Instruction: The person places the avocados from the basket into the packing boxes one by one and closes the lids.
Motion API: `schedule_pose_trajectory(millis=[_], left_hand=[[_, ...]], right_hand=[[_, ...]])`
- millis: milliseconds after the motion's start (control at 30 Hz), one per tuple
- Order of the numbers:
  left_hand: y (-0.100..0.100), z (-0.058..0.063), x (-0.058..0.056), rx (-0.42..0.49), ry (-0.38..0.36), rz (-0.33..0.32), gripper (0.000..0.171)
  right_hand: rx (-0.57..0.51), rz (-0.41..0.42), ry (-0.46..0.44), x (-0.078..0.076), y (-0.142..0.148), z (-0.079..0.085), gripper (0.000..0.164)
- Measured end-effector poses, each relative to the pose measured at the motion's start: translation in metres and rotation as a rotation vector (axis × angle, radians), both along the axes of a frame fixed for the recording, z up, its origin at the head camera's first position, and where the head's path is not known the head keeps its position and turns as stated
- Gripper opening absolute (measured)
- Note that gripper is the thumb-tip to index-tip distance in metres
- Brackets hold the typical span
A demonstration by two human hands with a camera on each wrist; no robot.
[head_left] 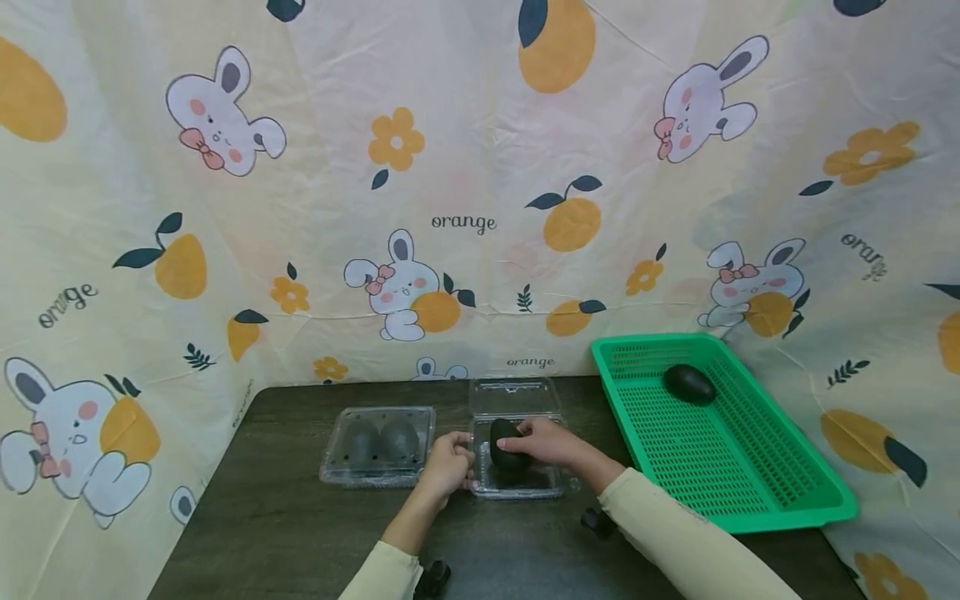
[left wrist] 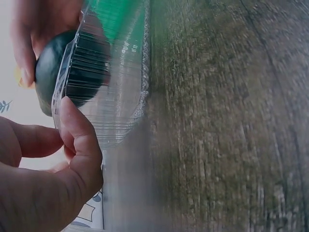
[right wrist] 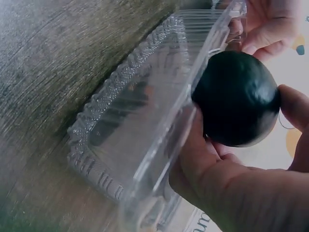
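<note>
In the head view my right hand grips a dark green avocado, thumb on one side and fingers on the other. The avocado is at the mouth of a clear plastic clamshell box, its lower part inside the rim in the left wrist view. My left hand pinches the box's left rim between thumb and finger, plainly seen at the fingers. The box's lid is folded back toward the wall. The right wrist view shows the avocado between thumb and fingers.
Left of my left hand stands a closed clear box with two dark avocados inside. At the right a green plastic basket holds one avocado. A printed cloth hangs behind the dark wooden table.
</note>
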State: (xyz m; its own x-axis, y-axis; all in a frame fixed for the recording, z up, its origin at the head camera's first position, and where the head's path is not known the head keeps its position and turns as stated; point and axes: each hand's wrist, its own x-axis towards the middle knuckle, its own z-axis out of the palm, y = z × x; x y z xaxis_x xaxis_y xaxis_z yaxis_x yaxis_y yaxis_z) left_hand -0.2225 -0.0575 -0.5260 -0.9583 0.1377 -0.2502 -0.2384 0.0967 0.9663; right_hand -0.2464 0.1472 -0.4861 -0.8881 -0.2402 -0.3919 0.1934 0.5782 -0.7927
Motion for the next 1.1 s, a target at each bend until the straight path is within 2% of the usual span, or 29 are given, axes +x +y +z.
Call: schedule_pose_trajectory(millis=[167, 400, 800, 1100], left_hand=[[0.000, 0.000, 0.000, 0.008, 0.002, -0.013, 0.046], [-0.001, 0.001, -0.001, 0.011, 0.009, -0.015, 0.045], [0.000, -0.001, 0.001, 0.016, 0.016, -0.018, 0.045], [0.000, -0.001, 0.000, 0.009, 0.012, -0.020, 0.046]], right_hand=[[-0.059, 0.009, -0.076, -0.002, -0.006, -0.003, 0.054], [0.012, 0.048, -0.097, -0.008, -0.013, -0.008, 0.039], [0.062, 0.048, -0.087, -0.001, -0.024, -0.012, 0.044], [0.086, 0.064, -0.098, 0.003, -0.022, -0.005, 0.045]])
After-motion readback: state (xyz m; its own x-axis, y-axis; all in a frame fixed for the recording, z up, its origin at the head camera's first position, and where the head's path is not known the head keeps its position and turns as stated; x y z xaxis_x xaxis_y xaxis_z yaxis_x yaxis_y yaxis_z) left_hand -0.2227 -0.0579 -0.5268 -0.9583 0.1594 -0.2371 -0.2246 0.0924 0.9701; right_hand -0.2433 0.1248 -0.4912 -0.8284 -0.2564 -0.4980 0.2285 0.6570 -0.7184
